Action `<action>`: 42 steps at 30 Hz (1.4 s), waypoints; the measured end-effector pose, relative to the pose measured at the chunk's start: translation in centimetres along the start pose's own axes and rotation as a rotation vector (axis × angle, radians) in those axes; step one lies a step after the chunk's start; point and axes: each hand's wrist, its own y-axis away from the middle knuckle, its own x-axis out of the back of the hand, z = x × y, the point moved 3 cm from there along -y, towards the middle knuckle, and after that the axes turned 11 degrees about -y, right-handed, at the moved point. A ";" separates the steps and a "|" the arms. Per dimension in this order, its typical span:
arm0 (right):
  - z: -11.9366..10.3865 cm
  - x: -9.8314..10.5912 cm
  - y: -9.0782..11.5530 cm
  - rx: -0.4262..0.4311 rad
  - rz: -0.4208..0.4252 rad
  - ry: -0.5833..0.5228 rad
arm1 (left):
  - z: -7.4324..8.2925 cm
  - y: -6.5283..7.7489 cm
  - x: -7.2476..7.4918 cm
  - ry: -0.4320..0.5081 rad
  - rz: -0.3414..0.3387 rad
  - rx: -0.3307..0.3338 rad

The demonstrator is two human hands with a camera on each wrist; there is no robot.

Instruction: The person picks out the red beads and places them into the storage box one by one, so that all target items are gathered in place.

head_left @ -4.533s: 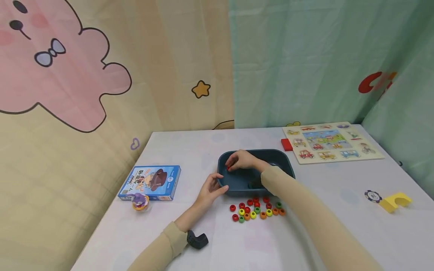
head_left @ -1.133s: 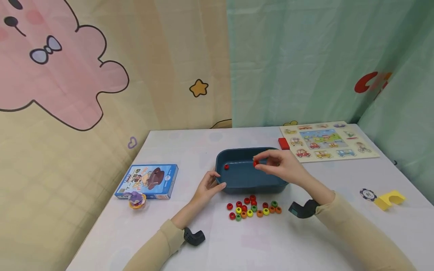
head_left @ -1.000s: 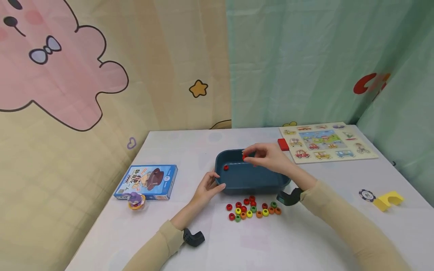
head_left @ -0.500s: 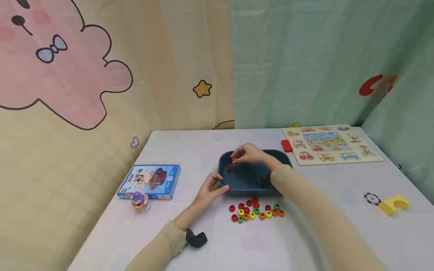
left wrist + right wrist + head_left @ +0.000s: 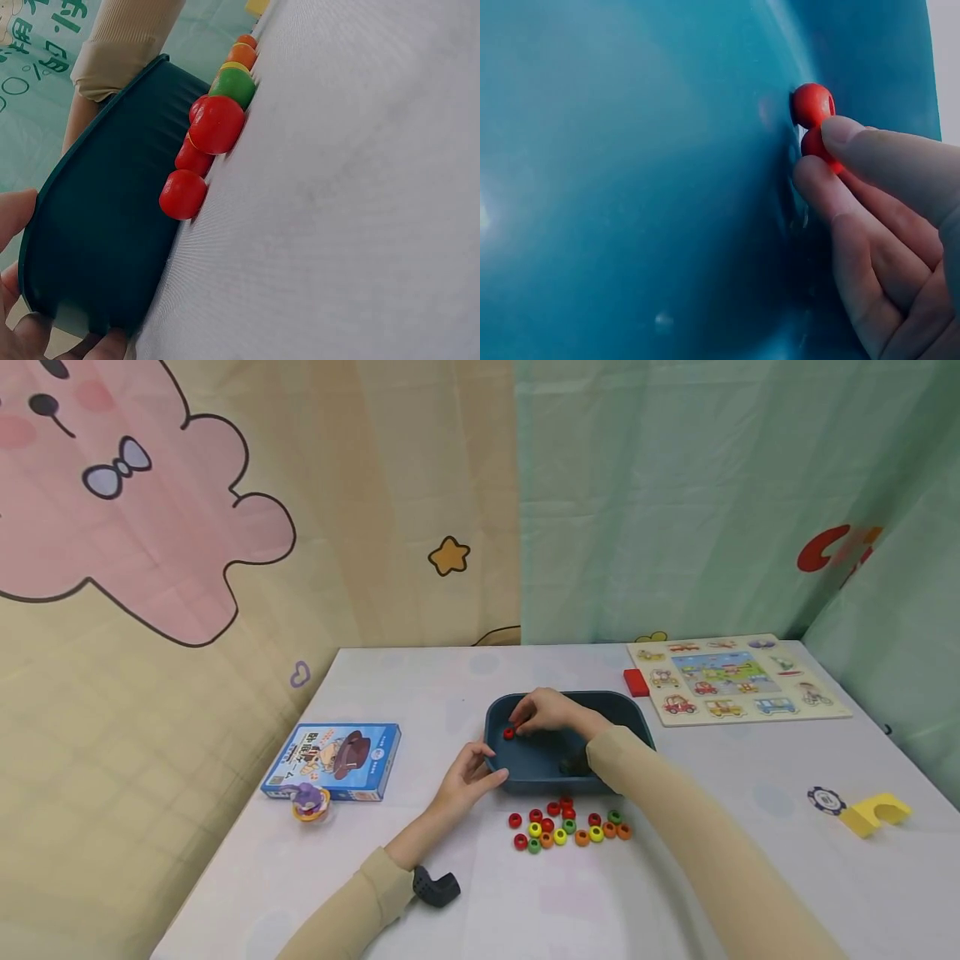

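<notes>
My right hand is down inside the dark blue plastic tray, pinching a red bead between thumb and fingers. That bead sits right against another red bead, which lies on the tray floor near its left end. My left hand grips the tray's left end, thumb at the rim and fingers curled about the outer wall. Just in front of the tray, several loose beads in red, yellow, green and orange lie on the table, among them a green bead and an orange bead.
On the left lies a blue picture box with a small purple toy by its front corner. At the back right are a red block and a wooden puzzle board. A yellow arch block and a round chip lie far right.
My right hand has carried a second red bead leftward over the tray and lowered it beside the first one. The left hand keeps its hold on the tray.
</notes>
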 end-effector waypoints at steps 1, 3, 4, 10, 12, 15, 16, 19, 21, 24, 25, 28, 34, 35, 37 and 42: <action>0.0 0.0 -0.1 -0.001 -0.004 0.007 | 0.0 0.0 0.0 -0.001 0.001 0.001; 0.1 -0.1 -0.2 -0.004 -0.015 0.009 | 0.0 0.0 0.0 -0.008 0.002 0.003; 0.1 -0.2 -0.2 -0.004 -0.022 0.006 | 0.0 0.0 0.0 -0.013 0.003 0.003; -0.1 -0.3 -0.1 -0.003 -0.047 -0.029 | 0.0 0.0 0.0 -0.020 0.012 0.007; -0.4 0.0 0.1 0.001 -0.046 -0.032 | -0.1 0.0 0.0 -0.016 0.009 0.008; -1.3 1.0 1.2 0.023 -0.028 -0.034 | -0.2 0.1 -0.2 -0.014 -0.001 0.015; -1.7 1.4 1.6 0.036 -0.015 -0.034 | -0.2 0.1 -0.2 -0.017 -0.001 0.015; -3.2 2.9 3.6 0.076 0.023 -0.044 | -0.3 0.0 -0.3 -0.030 0.010 0.008; -4.3 3.5 5.3 0.107 0.045 -0.052 | -0.3 -0.1 -0.2 -0.034 0.020 0.004; -5.9 3.7 8.5 0.142 0.055 -0.103 | -0.7 -0.3 -0.1 -0.034 0.039 -0.008; -6.1 3.5 9.5 0.151 0.060 -0.114 | -0.7 -0.3 -0.1 -0.031 0.042 -0.015; -6.4 2.7 12.4 0.180 0.055 -0.161 | -0.6 -0.4 0.1 -0.036 0.051 -0.022; -5.0 0.4 16.0 0.165 0.039 -0.229 | -0.3 -0.4 0.2 -0.039 0.059 -0.014; -4.5 0.1 16.4 0.156 0.036 -0.236 | -0.3 -0.4 0.2 -0.042 0.061 -0.009; -3.6 -0.7 17.0 0.131 0.032 -0.236 | -0.3 -0.4 0.2 -0.047 0.062 0.001; -1.2 -2.0 17.8 0.092 0.020 -0.228 | -0.4 -0.4 0.1 -0.044 0.060 0.019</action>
